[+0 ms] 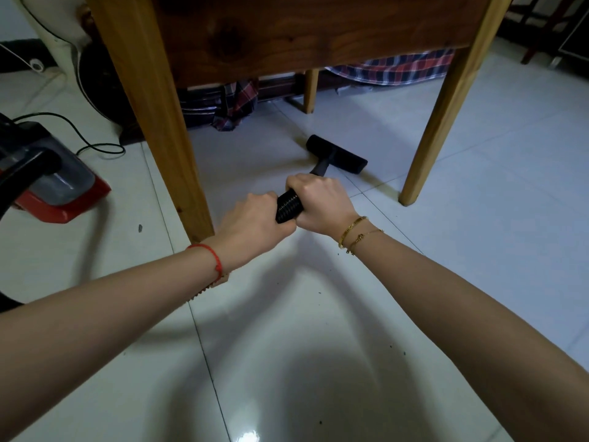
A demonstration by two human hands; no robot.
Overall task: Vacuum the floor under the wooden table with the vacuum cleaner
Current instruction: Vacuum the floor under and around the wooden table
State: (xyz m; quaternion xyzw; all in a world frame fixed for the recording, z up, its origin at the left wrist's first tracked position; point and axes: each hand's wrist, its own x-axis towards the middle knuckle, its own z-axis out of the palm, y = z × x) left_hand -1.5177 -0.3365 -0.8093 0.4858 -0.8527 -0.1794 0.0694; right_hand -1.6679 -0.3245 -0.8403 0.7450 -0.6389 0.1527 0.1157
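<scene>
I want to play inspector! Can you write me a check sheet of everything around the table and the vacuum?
Surface: glossy white tile floor, small dark specks near the person.
Job's things: black nozzle on the floor under the wooden table; red vacuum cleaner at left.
Clutter: plaid cloth behind the table.
Grippers: left hand and right hand both grip the ribbed hose.
Cables: black cord lies by the vacuum cleaner.
Surroundings: dark furniture far right.

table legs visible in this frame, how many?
3. Near left leg beside the left hand; near right leg right of the nozzle; one far leg behind. A fourth may be hidden.
</scene>
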